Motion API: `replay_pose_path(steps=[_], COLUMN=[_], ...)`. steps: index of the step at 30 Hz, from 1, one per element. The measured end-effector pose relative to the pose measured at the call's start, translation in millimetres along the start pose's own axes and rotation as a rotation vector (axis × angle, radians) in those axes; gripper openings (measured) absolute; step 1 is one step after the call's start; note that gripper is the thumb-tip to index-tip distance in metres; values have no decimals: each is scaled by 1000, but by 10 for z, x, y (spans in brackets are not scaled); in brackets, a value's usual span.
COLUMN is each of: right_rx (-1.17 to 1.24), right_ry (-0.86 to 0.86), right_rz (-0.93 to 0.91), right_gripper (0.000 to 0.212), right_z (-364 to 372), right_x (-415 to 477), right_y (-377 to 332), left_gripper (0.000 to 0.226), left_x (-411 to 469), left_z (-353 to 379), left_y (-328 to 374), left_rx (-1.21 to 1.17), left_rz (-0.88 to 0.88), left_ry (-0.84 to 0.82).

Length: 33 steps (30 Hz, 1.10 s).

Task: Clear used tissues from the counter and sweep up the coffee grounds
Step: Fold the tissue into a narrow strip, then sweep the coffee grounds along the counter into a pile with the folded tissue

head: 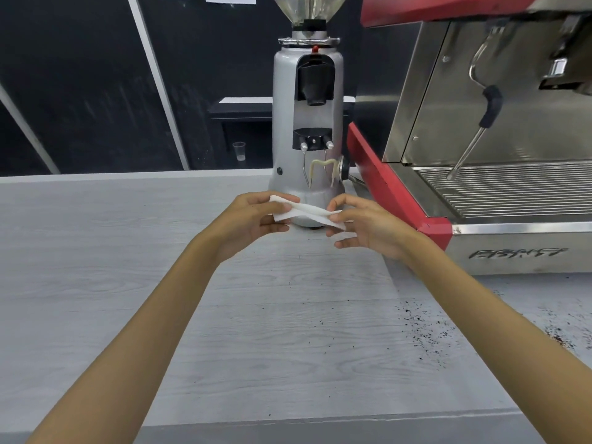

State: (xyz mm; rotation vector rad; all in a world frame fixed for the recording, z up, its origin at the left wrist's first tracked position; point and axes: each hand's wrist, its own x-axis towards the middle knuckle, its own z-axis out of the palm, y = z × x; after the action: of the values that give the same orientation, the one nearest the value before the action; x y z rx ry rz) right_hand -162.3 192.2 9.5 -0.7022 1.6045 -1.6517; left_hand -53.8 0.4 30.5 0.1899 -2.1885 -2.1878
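Observation:
A white tissue (309, 212) is stretched between both hands above the grey wood-grain counter (96, 283), just in front of the grinder's base. My left hand (256, 219) pinches its left end and my right hand (362, 225) pinches its right end. Dark coffee grounds (426, 334) lie scattered on the counter at the right, below my right forearm, with more grounds (560, 338) near the right edge of view.
A silver coffee grinder (307, 123) stands at the back of the counter, directly behind the hands. A red and steel espresso machine (496, 187) fills the right side. A clear plastic cup (239, 151) sits on a dark shelf beyond the counter.

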Motion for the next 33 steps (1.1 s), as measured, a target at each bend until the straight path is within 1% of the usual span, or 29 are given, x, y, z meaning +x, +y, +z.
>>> replay_pose_path(steps=[3, 7, 9, 11, 13, 16, 18, 19, 21, 23, 25, 26, 29, 31, 33], right_rx=[10, -86, -117, -100, -30, 76, 78, 53, -48, -232, -482, -619, -1034, -1198, -1294], right_ry=[-28, 66, 97, 121, 119, 66, 67, 83, 138, 230, 336, 386, 489, 514, 547], right_rz=[-9, -60, -72, -84, -81, -52, -36, -34, -49, -75, -105, -124, -163, -170, -164], right_gripper=[12, 19, 18, 16, 16, 15, 16, 16, 16, 20, 24, 22, 15, 18, 21], right_z=[-12, -17, 1, 14, 9, -20, -38, -34, -3, 31, 58, 67, 80, 70, 31], right_x=[5, 34, 41, 59, 80, 93, 99, 103, 127, 186, 276, 321, 429, 527, 671], right_y=[-14, 25, 27, 20, 12, 17, 41, 56, 97, 157, 252, 306, 448, 508, 555], left_gripper=[16, 21, 21, 19, 21, 23, 23, 22, 23, 26, 22, 19, 16, 18, 18], left_x=[-2, 31, 48, 53, 55, 42, 37, 36, 55, 111, 180, 217, 359, 483, 629], left_z=[-20, -1, 5, -1, -18, -51, -76, -84, -96, -103, -90, -81, -36, -15, -11], left_y=[23, -11, -37, -47, -41, -28, -52, -77, -153, -257, -373, -435, -613, -721, -819], left_rx=[20, 274, 346, 317, 209, 39, 16, 51, 194, 341, 455, 503, 639, 729, 786], left_rz=[27, 52, 42, 13, -18, -50, -53, -51, -31, 3, 16, 24, 72, 101, 94], left_ry=[6, 132, 173, 175, 161, 137, 123, 121, 156, 243, 344, 379, 416, 450, 508])
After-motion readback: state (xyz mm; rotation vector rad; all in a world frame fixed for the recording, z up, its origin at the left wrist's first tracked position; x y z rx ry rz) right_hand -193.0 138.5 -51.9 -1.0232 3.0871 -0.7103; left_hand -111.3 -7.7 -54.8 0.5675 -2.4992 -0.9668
